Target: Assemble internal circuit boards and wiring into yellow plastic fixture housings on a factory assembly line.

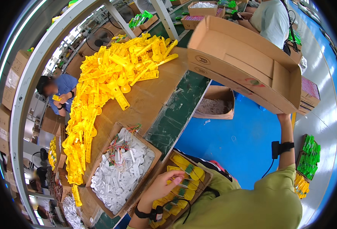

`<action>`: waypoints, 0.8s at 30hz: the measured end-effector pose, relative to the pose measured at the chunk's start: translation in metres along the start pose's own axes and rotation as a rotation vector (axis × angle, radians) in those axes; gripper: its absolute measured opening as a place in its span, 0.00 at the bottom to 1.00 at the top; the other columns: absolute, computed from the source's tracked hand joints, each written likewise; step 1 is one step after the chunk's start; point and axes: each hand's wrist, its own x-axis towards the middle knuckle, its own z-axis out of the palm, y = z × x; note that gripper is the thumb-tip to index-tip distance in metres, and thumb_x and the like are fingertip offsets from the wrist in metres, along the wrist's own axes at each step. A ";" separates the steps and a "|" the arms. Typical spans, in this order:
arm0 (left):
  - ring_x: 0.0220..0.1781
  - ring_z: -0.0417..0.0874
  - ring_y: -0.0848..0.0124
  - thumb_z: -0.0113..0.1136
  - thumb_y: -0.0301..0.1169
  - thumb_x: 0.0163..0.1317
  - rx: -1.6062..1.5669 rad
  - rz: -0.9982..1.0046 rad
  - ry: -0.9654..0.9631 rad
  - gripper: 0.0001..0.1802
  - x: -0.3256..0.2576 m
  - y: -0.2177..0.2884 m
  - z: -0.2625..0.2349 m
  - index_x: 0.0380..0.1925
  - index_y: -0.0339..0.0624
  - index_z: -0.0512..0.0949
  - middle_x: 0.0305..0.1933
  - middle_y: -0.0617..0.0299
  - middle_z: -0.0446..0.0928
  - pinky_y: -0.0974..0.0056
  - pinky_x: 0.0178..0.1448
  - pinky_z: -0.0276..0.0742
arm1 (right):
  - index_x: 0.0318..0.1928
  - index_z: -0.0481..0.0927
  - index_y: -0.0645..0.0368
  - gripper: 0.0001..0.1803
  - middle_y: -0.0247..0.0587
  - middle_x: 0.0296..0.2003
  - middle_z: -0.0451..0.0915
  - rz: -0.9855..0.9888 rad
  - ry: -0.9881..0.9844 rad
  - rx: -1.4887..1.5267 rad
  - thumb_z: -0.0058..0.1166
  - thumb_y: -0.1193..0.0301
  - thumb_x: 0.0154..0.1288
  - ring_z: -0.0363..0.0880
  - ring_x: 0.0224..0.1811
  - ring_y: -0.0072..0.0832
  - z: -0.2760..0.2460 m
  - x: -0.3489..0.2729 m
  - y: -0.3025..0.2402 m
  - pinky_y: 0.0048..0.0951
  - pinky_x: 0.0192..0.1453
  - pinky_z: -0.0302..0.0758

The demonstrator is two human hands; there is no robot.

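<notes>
My right hand (284,116) reaches up and grips the near lower edge of a large empty cardboard box (248,57), holding it tilted in the air with its open side toward me. My left hand (164,186) rests in a shallow cardboard tray (208,179) on my lap, fingers pinched on a small yellow part with a green circuit board (183,184). Several more such yellow pieces (191,171) lie in that tray. Both wrists carry black bands.
A heap of yellow plastic parts (107,84) covers the wooden bench. A box of white plastic parts with coloured wires (120,171) stands at its near edge. A small open carton (216,102) sits on the blue floor. People work at left (59,91) and top right (269,19).
</notes>
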 end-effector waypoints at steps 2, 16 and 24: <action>0.44 0.75 0.71 0.49 0.33 0.60 -0.002 0.013 -0.022 0.17 0.000 0.003 0.003 0.46 0.34 0.70 0.41 0.56 0.75 0.69 0.48 0.69 | 0.57 0.62 0.52 0.29 0.38 0.52 0.68 -0.056 -0.157 -0.064 0.42 0.51 0.59 0.67 0.53 0.36 -0.049 -0.035 -0.025 0.41 0.56 0.66; 0.45 0.74 0.73 0.48 0.31 0.60 0.059 -0.059 -0.130 0.16 0.024 0.028 0.021 0.46 0.33 0.69 0.41 0.58 0.75 0.70 0.49 0.68 | 0.57 0.62 0.51 0.34 0.36 0.55 0.65 0.264 0.436 -0.260 0.41 0.43 0.55 0.63 0.57 0.32 -0.212 -0.207 0.027 0.36 0.56 0.62; 0.43 0.75 0.73 0.49 0.29 0.60 0.067 -0.107 -0.075 0.15 0.035 0.027 0.027 0.46 0.35 0.70 0.40 0.58 0.75 0.70 0.47 0.69 | 0.64 0.50 0.47 0.43 0.50 0.52 0.64 0.452 0.593 -0.385 0.51 0.48 0.50 0.68 0.49 0.39 -0.233 -0.201 0.101 0.36 0.46 0.68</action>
